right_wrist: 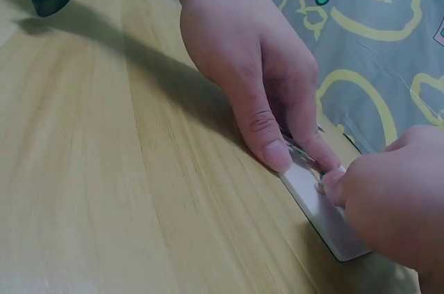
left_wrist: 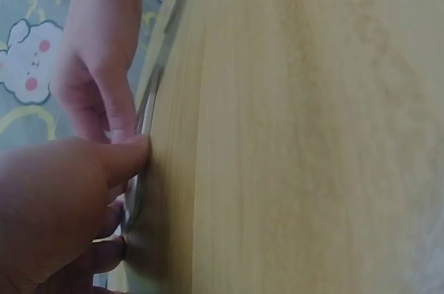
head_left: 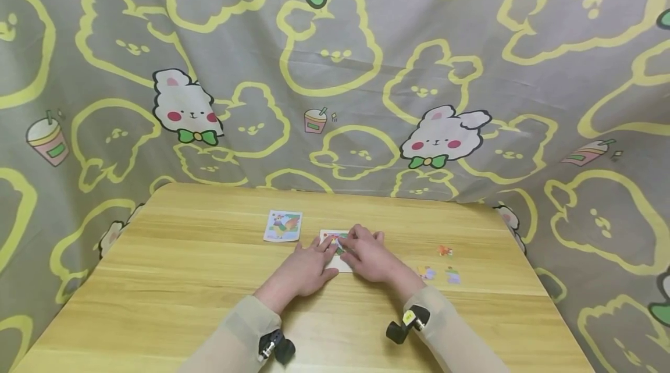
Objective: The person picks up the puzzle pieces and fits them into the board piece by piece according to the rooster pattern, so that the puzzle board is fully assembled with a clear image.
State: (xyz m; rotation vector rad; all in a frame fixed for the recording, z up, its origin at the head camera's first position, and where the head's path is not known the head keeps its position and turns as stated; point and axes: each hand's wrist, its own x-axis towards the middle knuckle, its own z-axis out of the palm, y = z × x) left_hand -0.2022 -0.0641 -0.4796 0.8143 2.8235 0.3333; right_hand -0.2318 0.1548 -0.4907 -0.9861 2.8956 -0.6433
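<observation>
A small white-bordered puzzle board (head_left: 342, 266) lies on the table between both hands, with coloured pieces on its upper part. My left hand (head_left: 309, 268) rests on its left side, fingers stretched over the picture and thumb at the near edge. In the right wrist view the left thumb (right_wrist: 277, 155) lies along the board's rim. Over the board's right side, my right hand (head_left: 370, 254) bends its index finger and thumb together at a puzzle piece (right_wrist: 321, 182), mostly hidden by the fingers. Close by on the left lies a picture card (head_left: 283, 226) showing a rooster.
Three loose puzzle pieces lie to the right: an orange one (head_left: 445, 251), a yellow and purple one (head_left: 426, 272) and a green and purple one (head_left: 452, 275). A patterned curtain (head_left: 335, 111) hangs behind the wooden table (head_left: 173, 280). Small black cameras sit on both sleeves.
</observation>
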